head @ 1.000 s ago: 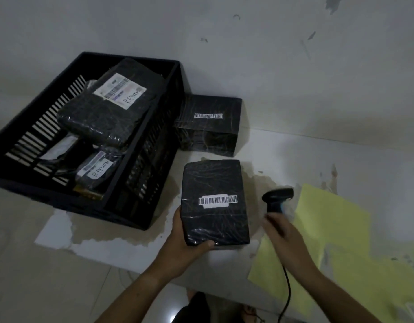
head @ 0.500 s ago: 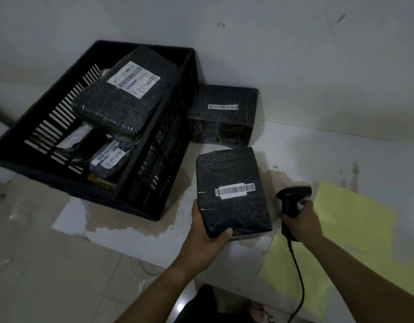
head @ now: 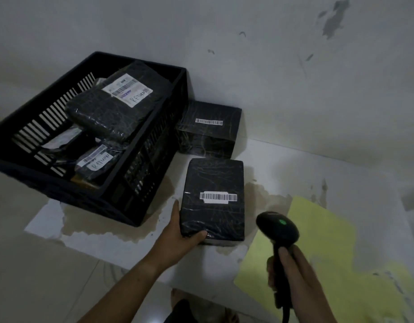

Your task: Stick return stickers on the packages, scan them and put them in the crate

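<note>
A black wrapped package (head: pixel 213 183) with a white barcode label lies on the white surface. My left hand (head: pixel 178 238) grips its near left corner, thumb on top. My right hand (head: pixel 292 273) holds a black barcode scanner (head: pixel 277 229) by the handle, lifted off the surface just right of the package, its green light lit and its head turned toward the package. A black slatted crate (head: pixel 140 159) at the left holds several wrapped packages, two with RETURN labels (head: pixel 129 92). A second black package (head: pixel 208 129) with a barcode sits behind the held one.
Yellow sheets (head: pixel 327 252) lie on the surface at the right, partly under the scanner. A wall stands close behind everything. The scanner's cable hangs down past the surface's front edge. A brown stain spreads around the package.
My right hand took hold of the scanner and lifted it off the surface, bringing it nearer to me. My left hand kept its grip on the package.
</note>
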A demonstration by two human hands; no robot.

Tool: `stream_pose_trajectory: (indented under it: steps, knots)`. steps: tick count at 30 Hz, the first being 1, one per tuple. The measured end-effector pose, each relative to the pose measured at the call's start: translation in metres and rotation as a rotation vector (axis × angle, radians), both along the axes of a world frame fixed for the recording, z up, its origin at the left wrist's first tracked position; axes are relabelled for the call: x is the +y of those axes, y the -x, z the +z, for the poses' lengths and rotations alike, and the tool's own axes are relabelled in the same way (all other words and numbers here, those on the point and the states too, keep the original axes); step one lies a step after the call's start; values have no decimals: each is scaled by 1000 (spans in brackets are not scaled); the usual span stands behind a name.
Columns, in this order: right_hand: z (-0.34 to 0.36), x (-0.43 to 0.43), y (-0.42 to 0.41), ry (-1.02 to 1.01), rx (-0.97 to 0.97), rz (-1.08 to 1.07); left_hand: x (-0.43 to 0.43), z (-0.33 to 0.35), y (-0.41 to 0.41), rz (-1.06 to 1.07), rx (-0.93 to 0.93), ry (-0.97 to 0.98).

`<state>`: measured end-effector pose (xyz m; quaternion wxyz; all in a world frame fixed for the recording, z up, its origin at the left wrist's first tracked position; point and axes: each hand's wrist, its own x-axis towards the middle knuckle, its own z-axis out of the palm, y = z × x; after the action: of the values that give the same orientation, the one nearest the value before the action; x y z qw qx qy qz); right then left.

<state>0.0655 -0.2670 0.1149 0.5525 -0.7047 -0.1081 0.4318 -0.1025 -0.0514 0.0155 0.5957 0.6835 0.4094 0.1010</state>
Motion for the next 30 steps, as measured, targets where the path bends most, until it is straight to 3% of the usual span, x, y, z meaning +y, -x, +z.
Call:
stream_pose_trajectory:
  steps: [7, 30]
  knots:
    - [19, 5, 57, -89, -100, 201, -20, -1, 11, -23, -58, -55]
    - [23, 26, 108, -64, -309, 64, -19, -18, 15, -17, -105, -60]
